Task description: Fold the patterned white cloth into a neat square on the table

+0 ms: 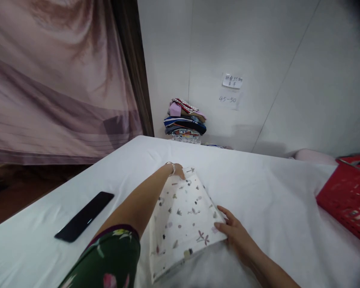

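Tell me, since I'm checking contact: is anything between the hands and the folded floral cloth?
Nothing visible. The left hand rests on the far corner of the folded floral cloth, and the right hand touches its right edge. The phone lies apart to the left, the red basket to the right.

A white-covered table (258, 184) stands against pale panelled walls (288, 48), where two handwritten paper notes (232, 81) hang above a stack of folded fabrics (184, 120). A mauve curtain (57, 80) drapes the left side.
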Demonstrator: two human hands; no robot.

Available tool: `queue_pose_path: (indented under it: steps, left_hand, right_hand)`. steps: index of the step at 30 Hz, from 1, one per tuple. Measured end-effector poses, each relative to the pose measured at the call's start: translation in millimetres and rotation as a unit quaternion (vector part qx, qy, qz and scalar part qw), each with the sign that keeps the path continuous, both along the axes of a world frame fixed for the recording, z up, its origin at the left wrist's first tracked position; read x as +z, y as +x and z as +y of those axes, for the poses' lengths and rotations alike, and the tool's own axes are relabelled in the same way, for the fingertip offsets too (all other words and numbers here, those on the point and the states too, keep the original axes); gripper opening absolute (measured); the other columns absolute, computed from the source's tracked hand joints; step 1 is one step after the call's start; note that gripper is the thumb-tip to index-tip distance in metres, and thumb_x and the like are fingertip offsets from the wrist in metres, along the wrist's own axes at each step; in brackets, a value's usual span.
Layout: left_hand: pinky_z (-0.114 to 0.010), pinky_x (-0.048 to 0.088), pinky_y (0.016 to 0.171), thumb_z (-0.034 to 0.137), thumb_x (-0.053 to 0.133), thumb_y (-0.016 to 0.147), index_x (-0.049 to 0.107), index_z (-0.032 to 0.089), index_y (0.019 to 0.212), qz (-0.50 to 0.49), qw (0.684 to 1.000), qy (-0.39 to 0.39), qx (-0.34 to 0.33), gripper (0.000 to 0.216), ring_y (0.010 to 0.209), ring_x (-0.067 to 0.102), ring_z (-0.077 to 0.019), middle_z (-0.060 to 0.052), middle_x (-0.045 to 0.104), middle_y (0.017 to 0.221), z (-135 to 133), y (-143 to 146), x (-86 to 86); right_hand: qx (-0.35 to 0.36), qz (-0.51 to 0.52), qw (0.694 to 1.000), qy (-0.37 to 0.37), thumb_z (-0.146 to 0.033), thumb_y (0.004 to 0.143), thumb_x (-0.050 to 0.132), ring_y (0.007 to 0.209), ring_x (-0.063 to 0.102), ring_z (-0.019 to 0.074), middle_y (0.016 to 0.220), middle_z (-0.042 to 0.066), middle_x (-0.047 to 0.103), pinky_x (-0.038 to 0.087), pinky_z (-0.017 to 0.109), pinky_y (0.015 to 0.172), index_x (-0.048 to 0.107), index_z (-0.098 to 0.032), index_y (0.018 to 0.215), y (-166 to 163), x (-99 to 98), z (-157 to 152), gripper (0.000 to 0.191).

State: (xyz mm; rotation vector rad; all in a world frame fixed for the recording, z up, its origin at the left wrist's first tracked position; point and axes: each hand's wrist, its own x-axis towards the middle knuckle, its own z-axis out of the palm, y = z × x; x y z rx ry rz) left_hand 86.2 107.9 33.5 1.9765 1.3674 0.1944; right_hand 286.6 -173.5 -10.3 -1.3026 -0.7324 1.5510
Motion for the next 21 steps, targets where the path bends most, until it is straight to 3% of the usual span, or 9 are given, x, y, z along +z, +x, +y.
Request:
queue_pose_path:
  steps: [3,6,9,11,14,17,19,21]
  left_hand:
    - [-0.048,0.047,0.078,0.029,0.081,0.032,0.068,0.014,0.076,0.014,0.995,-0.102,-0.01,0.048,0.092,0.06,-0.0405,-0.015,0.07,0.085,-3.9,-2.7,18.5]
    - [-0.041,0.051,0.072,0.037,0.079,0.04,0.068,0.015,0.081,-0.023,0.984,-0.173,-0.029,0.047,0.084,0.064,-0.0329,-0.012,0.071,0.083,-14.4,-7.0,37.7]
    - [-0.038,0.052,0.073,0.037,0.076,0.047,0.065,0.013,0.093,-0.118,0.973,-0.197,-0.033,0.053,0.085,0.065,-0.0294,-0.013,0.07,0.089,-24.9,-10.3,59.3]
    - [-0.039,0.051,0.076,0.034,0.077,0.048,0.063,0.011,0.098,-0.226,0.956,-0.182,-0.034,0.057,0.085,0.064,-0.0289,-0.014,0.07,0.091,-27.8,-11.7,77.9]
    - [-0.042,0.047,0.085,0.031,0.076,0.048,0.061,0.008,0.103,-0.358,0.928,-0.082,-0.061,0.061,0.088,0.063,-0.0273,-0.013,0.068,0.095,-27.6,-12.8,110.0]
    - [-0.042,0.043,0.09,0.031,0.075,0.05,0.058,0.009,0.107,-0.369,0.922,0.071,-0.091,0.064,0.095,0.059,-0.0259,-0.011,0.066,0.101,-35.0,-12.6,131.1]
    - [-0.043,0.041,0.092,0.032,0.075,0.052,0.056,0.011,0.11,-0.336,0.925,0.147,-0.097,0.064,0.1,0.056,-0.0261,-0.01,0.064,0.107,-49.2,-12.6,127.1]
    - [-0.042,0.037,0.096,0.033,0.071,0.059,0.057,0.014,0.11,-0.277,0.931,0.216,-0.104,0.056,0.106,0.053,-0.026,-0.009,0.061,0.112,-69.9,-13.6,104.1]
  right_hand:
    - [0.016,-0.01,0.999,0.033,-0.03,0.064,0.068,0.088,0.062,0.0216,0.106,0.005,0.062,0.048,0.035,0.081,0.037,-0.024,0.131,6.7,13.0,-2.4,0.073]
    - [0.021,-0.063,0.996,0.058,-0.03,0.062,0.07,0.092,0.061,0.0228,0.107,0.005,0.061,0.048,0.037,0.083,0.038,-0.024,0.131,24.7,31.5,0.6,0.076]
    - [0.031,-0.158,0.983,0.09,-0.03,0.063,0.069,0.091,0.061,0.0233,0.109,0.006,0.06,0.048,0.038,0.082,0.038,-0.024,0.132,54.7,61.8,16.4,0.076]
    - [0.034,-0.254,0.958,0.128,-0.029,0.064,0.068,0.089,0.061,0.0229,0.108,0.007,0.06,0.048,0.038,0.08,0.039,-0.025,0.132,78.1,90.9,33.5,0.075]
    - [-0.02,-0.405,0.883,0.238,-0.03,0.064,0.068,0.085,0.059,0.0218,0.106,0.007,0.06,0.049,0.036,0.074,0.04,-0.024,0.132,109.1,141.6,58.2,0.073]
    - [-0.07,-0.539,0.763,0.348,-0.024,0.07,0.059,0.088,0.058,0.0211,0.11,0.005,0.059,0.048,0.037,0.077,0.037,-0.026,0.133,126.3,175.8,66.4,0.067]
    - [-0.094,-0.619,0.671,0.396,-0.018,0.072,0.053,0.094,0.056,0.022,0.111,0.006,0.057,0.045,0.039,0.083,0.037,-0.025,0.134,129.5,173.2,60.8,0.065]
    - [-0.087,-0.676,0.597,0.423,-0.013,0.072,0.048,0.102,0.052,0.024,0.113,0.008,0.056,0.042,0.041,0.089,0.038,-0.022,0.133,128.2,145.6,49.0,0.062]
